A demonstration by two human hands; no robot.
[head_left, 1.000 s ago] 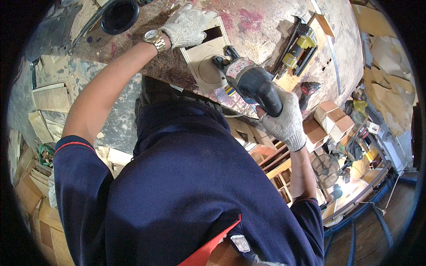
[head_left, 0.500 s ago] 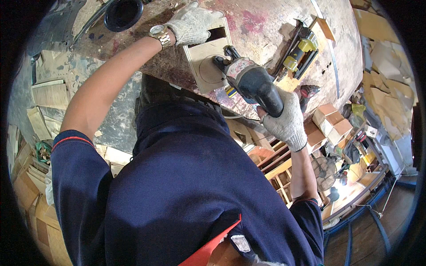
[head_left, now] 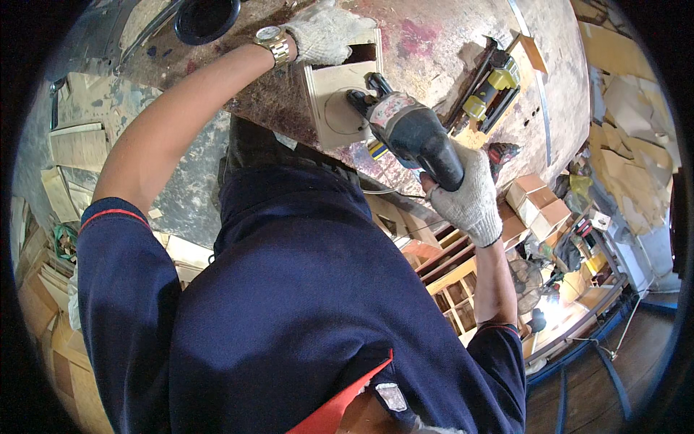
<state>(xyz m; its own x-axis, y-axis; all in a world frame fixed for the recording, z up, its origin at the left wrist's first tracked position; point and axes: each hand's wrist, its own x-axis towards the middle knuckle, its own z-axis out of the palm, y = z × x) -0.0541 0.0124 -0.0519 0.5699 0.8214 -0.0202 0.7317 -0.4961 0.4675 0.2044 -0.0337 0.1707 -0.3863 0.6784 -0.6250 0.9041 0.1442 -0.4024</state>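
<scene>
My left hand (head_left: 327, 35), in a pale knitted glove, lies flat across the far end of a small plywood board (head_left: 340, 90), fingers stretched out and pressing on it. The board has a dark rectangular cutout near that hand and a circle drawn on its face. In my gloved right hand (head_left: 468, 194) is the rear of a black power tool, which looks like a jigsaw (head_left: 419, 134). Its front end rests at the board's right edge, beside the drawn circle. The tool's body hides the blade area, so I cannot tell whether it is cutting.
A yellow-and-black nail gun (head_left: 493, 88) lies on the stained worktable (head_left: 426, 61), right of the jigsaw. At the far left is a black round dish (head_left: 207, 20). Cardboard boxes (head_left: 538, 202) and wooden frames stand below the table's right side. Wood offcuts (head_left: 78, 148) are at left.
The board's far end and my left hand have shifted slightly right. The jigsaw and my right hand stay almost in place. The whole view has moved a little.
</scene>
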